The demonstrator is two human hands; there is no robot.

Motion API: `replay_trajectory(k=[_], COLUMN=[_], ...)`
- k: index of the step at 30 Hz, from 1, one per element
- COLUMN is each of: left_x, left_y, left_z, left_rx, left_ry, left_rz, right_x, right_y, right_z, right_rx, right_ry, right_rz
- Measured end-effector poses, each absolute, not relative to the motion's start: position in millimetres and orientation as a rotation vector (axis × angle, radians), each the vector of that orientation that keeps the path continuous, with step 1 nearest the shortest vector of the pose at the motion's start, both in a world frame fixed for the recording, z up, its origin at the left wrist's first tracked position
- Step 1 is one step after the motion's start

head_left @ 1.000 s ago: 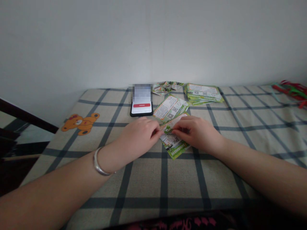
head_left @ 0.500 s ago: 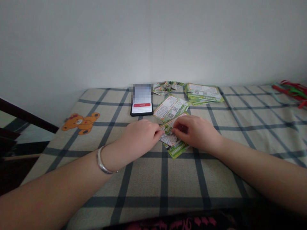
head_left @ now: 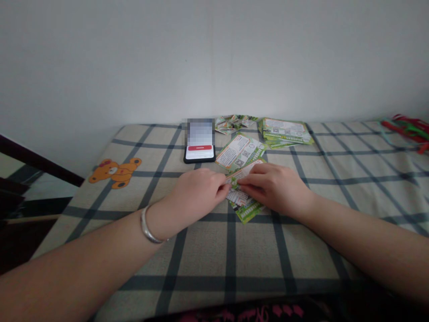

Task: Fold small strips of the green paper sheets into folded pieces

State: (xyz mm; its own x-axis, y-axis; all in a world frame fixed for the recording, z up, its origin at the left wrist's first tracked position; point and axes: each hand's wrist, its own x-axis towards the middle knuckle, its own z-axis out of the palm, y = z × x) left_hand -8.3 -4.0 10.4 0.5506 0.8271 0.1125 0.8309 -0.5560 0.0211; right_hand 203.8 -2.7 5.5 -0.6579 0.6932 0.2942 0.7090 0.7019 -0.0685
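Observation:
My left hand [head_left: 197,192], a silver bangle at its wrist, pinches the left end of a green-and-white printed card [head_left: 244,171]. Pressed together, the thumb and fingers of my right hand [head_left: 276,188] are on the same card, near its middle. Part of this card looks folded over, and my fingers hide some of it. Beneath it, a second printed card [head_left: 247,214] shows its green edge toward me. Just beyond my hands another card [head_left: 236,150] lies flat, with square codes printed on it.
A phone [head_left: 200,155] with a lit, partly blurred screen lies left of the cards. By the wall are several folded card pieces [head_left: 231,124] and a stack of flat cards [head_left: 288,132]. A bear figure [head_left: 115,172] is at left; red and green items [head_left: 409,127] lie far right.
My right fingertips have moved slightly left along the card, and the gap between thumb and fingers has closed. My left hand keeps its pinch. The whole view has shifted slightly.

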Motion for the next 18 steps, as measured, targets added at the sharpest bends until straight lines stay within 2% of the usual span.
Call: replay_trajectory(k=[5, 10, 18], left_x=[-11.8, -19.9, -23.4], left_y=[-2.4, 3.5, 3.6], left_z=[9.9, 5.8, 8.2], left_rx=[-2.802, -2.954, -2.950], left_ry=[-1.390, -1.092, -0.950], left_rz=[-0.255, -0.437, -0.418], right_x=[203.7, 203.8, 205.4], right_y=[-4.7, -4.8, -2.9], right_z=[7.4, 8.4, 6.9], right_rx=[-1.082, -1.096, -1.000], right_ry=[-2.657, -2.682, -2.680], right_rz=[-0.134, -0.146, -0.109])
